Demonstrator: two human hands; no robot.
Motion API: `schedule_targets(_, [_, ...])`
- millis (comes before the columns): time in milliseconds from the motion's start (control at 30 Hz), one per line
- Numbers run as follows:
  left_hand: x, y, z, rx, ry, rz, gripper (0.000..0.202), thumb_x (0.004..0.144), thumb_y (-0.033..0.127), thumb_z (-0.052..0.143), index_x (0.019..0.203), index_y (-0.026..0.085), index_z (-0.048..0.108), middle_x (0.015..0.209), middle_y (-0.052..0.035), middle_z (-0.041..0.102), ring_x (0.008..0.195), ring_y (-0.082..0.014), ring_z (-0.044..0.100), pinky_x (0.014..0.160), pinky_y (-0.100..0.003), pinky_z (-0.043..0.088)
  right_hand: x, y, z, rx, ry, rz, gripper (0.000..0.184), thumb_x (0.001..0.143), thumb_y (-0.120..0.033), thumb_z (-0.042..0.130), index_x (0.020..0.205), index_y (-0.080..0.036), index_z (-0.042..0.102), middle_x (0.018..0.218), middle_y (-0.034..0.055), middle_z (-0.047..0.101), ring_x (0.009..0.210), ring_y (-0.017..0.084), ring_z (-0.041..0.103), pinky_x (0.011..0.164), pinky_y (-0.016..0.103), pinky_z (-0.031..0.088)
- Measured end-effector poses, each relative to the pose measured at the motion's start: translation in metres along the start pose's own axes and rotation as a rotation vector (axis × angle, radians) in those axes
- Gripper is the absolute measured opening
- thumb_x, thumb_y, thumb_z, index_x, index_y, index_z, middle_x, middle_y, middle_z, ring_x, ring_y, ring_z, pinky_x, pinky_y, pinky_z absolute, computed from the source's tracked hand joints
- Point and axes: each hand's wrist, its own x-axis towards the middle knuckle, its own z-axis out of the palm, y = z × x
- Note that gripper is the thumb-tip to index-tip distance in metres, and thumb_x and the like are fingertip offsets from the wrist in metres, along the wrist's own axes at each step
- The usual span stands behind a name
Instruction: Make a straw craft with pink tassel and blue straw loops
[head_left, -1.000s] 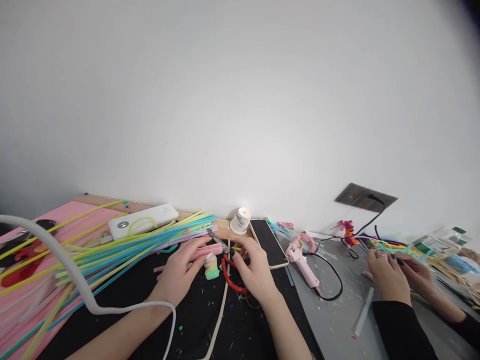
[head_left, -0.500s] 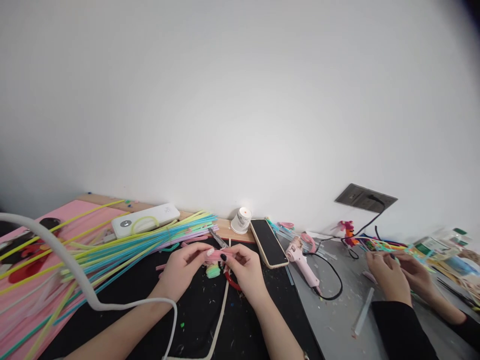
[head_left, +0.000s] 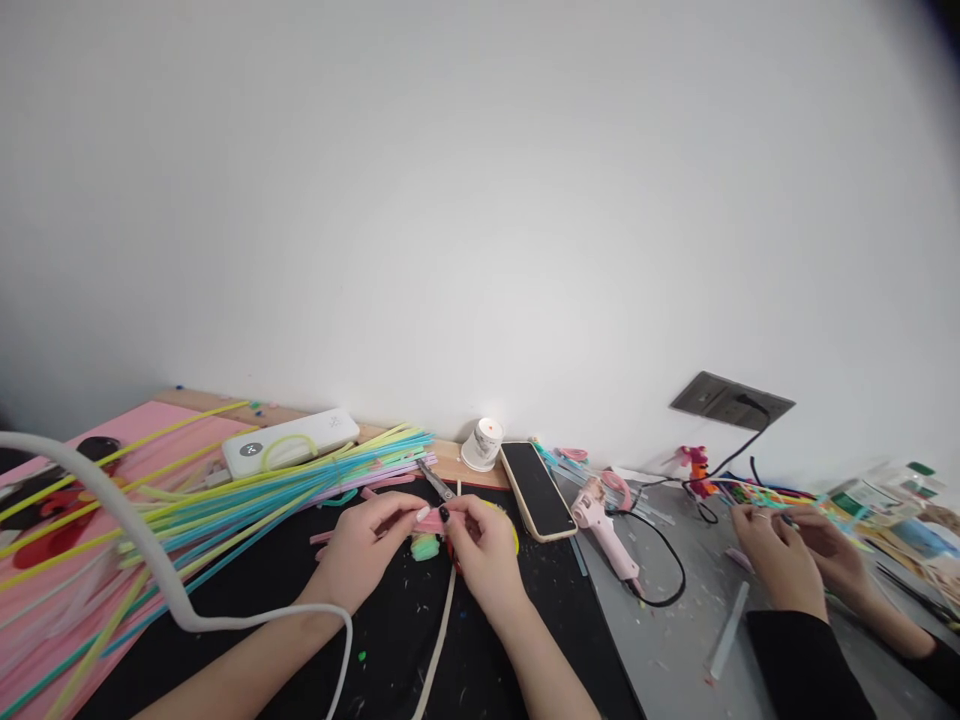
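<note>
My left hand (head_left: 365,553) and my right hand (head_left: 482,547) meet over the black mat (head_left: 390,640), fingertips pinched together on a short pink straw piece (head_left: 429,519). Just below the fingers stands a small pastel stack of green, yellow and pink (head_left: 424,545). Red-handled scissors (head_left: 442,489) lie right behind the hands, their handles mostly hidden by my right hand. A big fan of coloured straws (head_left: 225,495) spreads out to the left of my left hand.
A white power bank (head_left: 289,442), a lit candle in a white cup (head_left: 482,443), a black phone (head_left: 535,488) and a pink glue gun (head_left: 600,520) with black cord line the back. Another person's hands (head_left: 795,555) work at the right. A white cable (head_left: 142,560) crosses my left arm.
My right hand left the scissors and came to the pink straw piece; both hands have since closed together, folding the piece shorter between the fingertips.
</note>
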Motion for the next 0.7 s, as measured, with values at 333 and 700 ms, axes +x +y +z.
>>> schedule_targets(333, [0.001, -0.01, 0.001, 0.037, 0.067, -0.017, 0.026, 0.082, 0.042, 0.054, 0.088, 0.024, 0.073, 0.091, -0.0034, 0.076, 0.086, -0.0234, 0.069, 0.076, -0.033, 0.056, 0.001, 0.006, -0.007, -0.055, 0.055, -0.064, 0.03, 0.084, -0.023, 0.054, 0.112, -0.019, 0.062, 0.092, 0.0064, 0.069, 0.071, 0.017, 0.062, 0.059, 0.025, 0.046])
schedule_targets(700, [0.006, -0.005, -0.004, -0.37, 0.173, -0.288, 0.053, 0.083, 0.058, 0.048, 0.105, 0.012, 0.062, 0.061, -0.0035, 0.066, 0.061, -0.0213, 0.066, 0.058, -0.033, 0.055, 0.0, 0.006, -0.004, -0.075, 0.172, -0.071, 0.025, 0.092, -0.026, 0.047, 0.1, -0.018, 0.069, 0.096, 0.008, 0.072, 0.088, 0.02, 0.066, 0.079, 0.03, 0.049])
